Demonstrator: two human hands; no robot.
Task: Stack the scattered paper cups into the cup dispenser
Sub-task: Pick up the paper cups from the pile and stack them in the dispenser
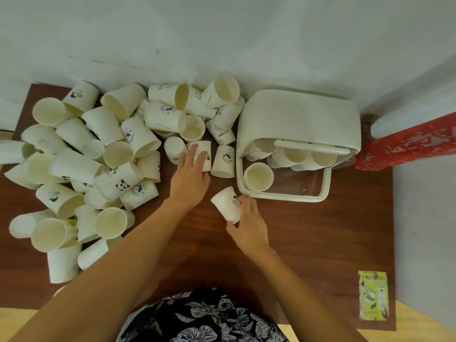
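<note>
One cup [223, 132] beyond the left hand [191, 177] reads "HELLO"; others carry panda faces or a round blue badge whose lettering is too small to read. The left hand's fingers [193, 156] are stretched, slightly apart, lying on an upside-down cup with a dark mark [204, 156], with two more upside-down cups just beside it. The right hand [249, 222] has its fingers curled round a tilted printed cup [228, 203]. Left of both hands lies a pile of paper cups [81, 169], several dozen, too tangled to count. Just beyond the right hand sits the white cup dispenser [298, 114], at least four cups inside. A yellow-green sticker [373, 294] is on the brown table [308, 243].
</note>
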